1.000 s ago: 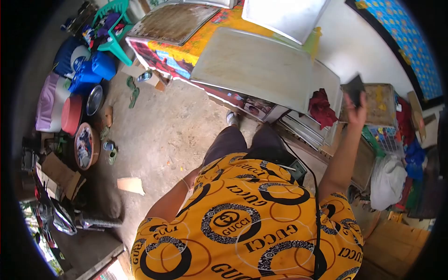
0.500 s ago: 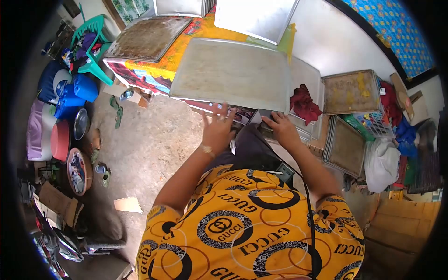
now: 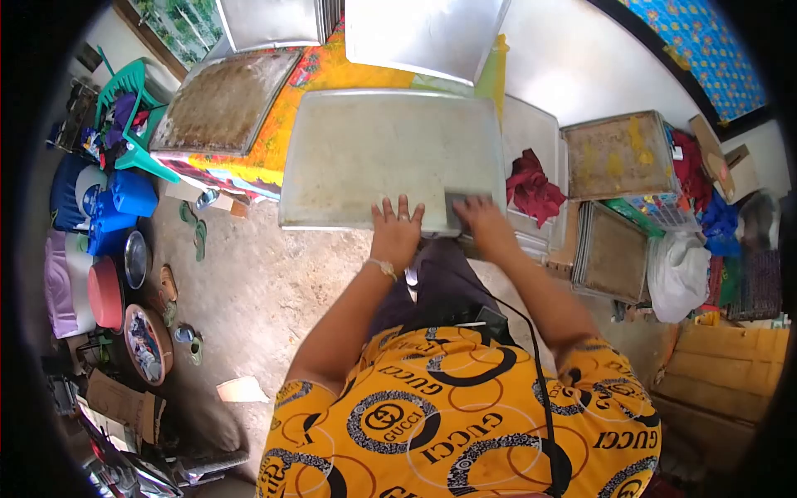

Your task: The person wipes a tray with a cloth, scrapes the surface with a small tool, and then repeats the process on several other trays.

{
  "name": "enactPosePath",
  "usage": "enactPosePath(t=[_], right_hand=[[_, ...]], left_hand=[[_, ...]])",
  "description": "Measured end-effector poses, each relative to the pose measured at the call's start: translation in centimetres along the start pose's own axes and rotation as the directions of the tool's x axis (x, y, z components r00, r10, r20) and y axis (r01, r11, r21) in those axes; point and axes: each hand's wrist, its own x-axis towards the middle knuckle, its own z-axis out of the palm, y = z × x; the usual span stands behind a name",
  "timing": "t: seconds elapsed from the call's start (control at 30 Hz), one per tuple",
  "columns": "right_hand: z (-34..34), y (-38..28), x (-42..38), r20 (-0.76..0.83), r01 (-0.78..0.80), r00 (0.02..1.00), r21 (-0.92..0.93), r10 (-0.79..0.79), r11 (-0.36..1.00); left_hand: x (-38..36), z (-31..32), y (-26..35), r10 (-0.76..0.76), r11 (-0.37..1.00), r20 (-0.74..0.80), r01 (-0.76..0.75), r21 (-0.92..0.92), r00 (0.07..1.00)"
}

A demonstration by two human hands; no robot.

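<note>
A large metal baking tray (image 3: 374,158) with a dull, stained surface lies flat before me. My left hand (image 3: 396,236) rests on its near edge, fingers stretched out and spread. Near the tray's front right corner, my right hand (image 3: 486,228), blurred by motion, presses a dark grey flat pad (image 3: 456,211) against the surface. The fingers cover much of the pad, and I cannot tell whether it is sandpaper or a scraper. A crumpled dark red cloth (image 3: 535,187) lies just right of the tray, on another metal tray (image 3: 531,124).
A browned tray (image 3: 228,101) lies on the colourful tablecloth (image 3: 320,73) at left. Clean trays (image 3: 423,33) stand upright at the back. More stained trays (image 3: 618,158) are stacked at right beside a white sack (image 3: 679,278). Basins (image 3: 149,344) and sandals (image 3: 194,231) sit on the left floor.
Both hands have moved up from below the near edge onto the tray. The dark grey pad has come with my right hand onto the tray surface. The tray sits nearer to me.
</note>
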Motion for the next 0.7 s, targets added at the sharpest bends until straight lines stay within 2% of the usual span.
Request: enactPosePath(t=[0.03, 0.07, 0.17, 0.2, 0.23, 0.27, 0.3, 0.33, 0.43, 0.53, 0.57, 0.7], right_hand=[[2.0, -0.4, -2.1, -0.050, 0.043, 0.998, -0.055, -0.046, 0.998], [1.9, -1.3, -4.1, -0.103, 0.060, 0.993, -0.031, -0.063, 0.998], [0.6, -0.2, -2.0, 0.006, 0.029, 1.000, -0.022, -0.029, 0.999], [0.2, 0.9, 0.7, 0.024, -0.023, 0.999, 0.004, 0.023, 1.000], [0.9, 2.6, 3.6, -0.107, -0.016, 0.994, -0.013, 0.014, 1.000], [-0.1, 3.7, 6.5, -0.161, -0.025, 0.987, 0.001, 0.025, 1.000], [0.1, 5.4, 9.6, -0.099, -0.074, 0.992, 0.007, 0.075, 0.997], [0.6, 6.6, 11.9, -0.140, -0.072, 0.988, 0.000, 0.071, 0.997], [0.2, 6.7, 12.3, -0.106, -0.067, 0.992, 0.016, 0.068, 0.998], [0.7, 3.5, 4.8, -0.071, -0.021, 0.997, -0.033, 0.018, 0.999], [1.7, 2.9, 1.8, -0.015, 0.008, 1.000, -0.057, -0.009, 0.998], [0.8, 0.9, -4.4, -0.054, 0.016, 0.998, 0.002, -0.015, 1.000]], left_hand=[[0.0, 0.1, -0.2, 0.008, 1.000, 0.001, -0.008, 0.000, 1.000], [-0.2, 0.3, -0.2, 0.014, 1.000, 0.001, -0.014, -0.002, 1.000], [-0.1, 0.5, -0.3, 0.027, 0.998, -0.061, -0.030, -0.051, 0.998], [-0.1, 0.6, -0.3, 0.031, 0.998, -0.069, -0.034, -0.055, 0.997], [0.1, 0.7, -0.3, 0.034, 0.998, -0.080, -0.039, -0.057, 0.996], [0.2, 0.8, -0.2, 0.043, 0.998, -0.084, -0.047, -0.052, 0.996], [0.2, 0.9, -0.3, 0.051, 0.998, -0.088, -0.055, -0.044, 0.995], [0.2, 0.9, -0.5, 0.056, 0.998, -0.092, -0.060, -0.034, 0.994], [0.1, 0.3, -0.4, 0.050, 0.996, -0.071, -0.055, -0.072, 0.996], [0.1, 0.6, -0.6, 0.053, 0.998, -0.072, -0.055, -0.036, 0.996], [0.1, 0.4, -0.6, 0.054, 0.998, -0.062, -0.056, -0.037, 0.997], [0.0, 0.5, -0.6, 0.065, 0.997, -0.061, -0.066, -0.027, 0.996]])
